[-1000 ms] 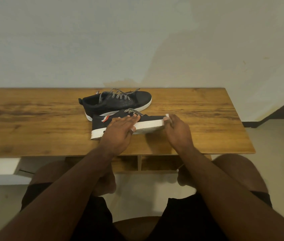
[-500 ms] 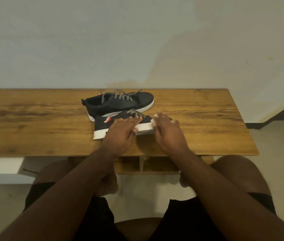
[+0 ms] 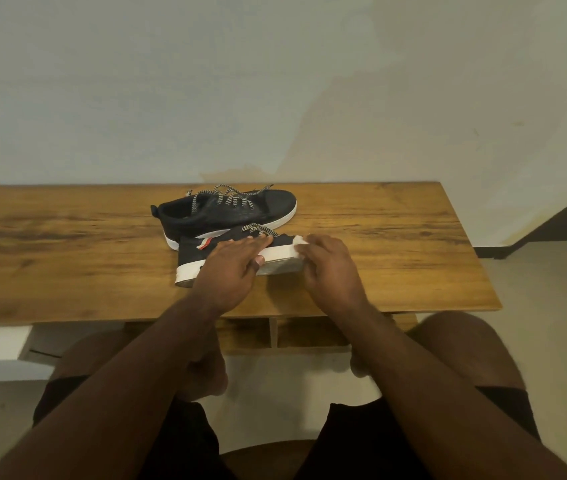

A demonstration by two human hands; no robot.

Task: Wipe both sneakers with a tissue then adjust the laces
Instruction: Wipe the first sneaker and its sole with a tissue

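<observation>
Two black sneakers with white soles and speckled laces lie on the wooden table (image 3: 67,265). The near sneaker (image 3: 192,252) is tipped on its side, sole toward me. My left hand (image 3: 232,268) lies flat on its upper with straight fingers and holds it down. At the toe end my right hand (image 3: 329,268) pinches a white tissue (image 3: 300,241) against the white sole edge. The far sneaker (image 3: 226,213) stands upright behind, its loose laces spread on top.
A plain wall rises right behind the table. The table's right edge (image 3: 472,251) drops to a tiled floor. Open shelf compartments (image 3: 310,332) sit below the front edge, above my knees.
My right hand with the tissue slid left along the sole, then back right toward the toe. My left hand stayed pressed on the sneaker.
</observation>
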